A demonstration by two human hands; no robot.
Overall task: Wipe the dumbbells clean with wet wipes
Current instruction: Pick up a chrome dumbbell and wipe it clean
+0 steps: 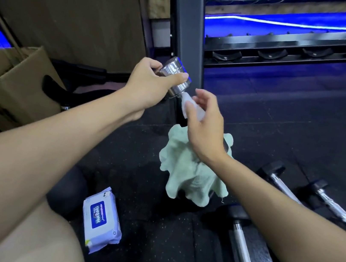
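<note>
Chrome dumbbell [176, 75] gripped by left hand [149, 84]; right hand [204, 122] fingers pinch wet wipe [186, 102] against it

A crumpled pale green towel [193, 172] lies on the dark speckled rubber floor [140, 159]. At the left stands an open cardboard box [15, 85] against a wooden wall panel [69, 7]. Behind, a dark metal rack [291, 52] with empty cradles catches blue light, beside its grey upright post [189, 21].

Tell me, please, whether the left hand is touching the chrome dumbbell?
Touching. The head view shows the left hand gripping the chrome dumbbell by its end, thumb pressed across the shiny surface.
</note>
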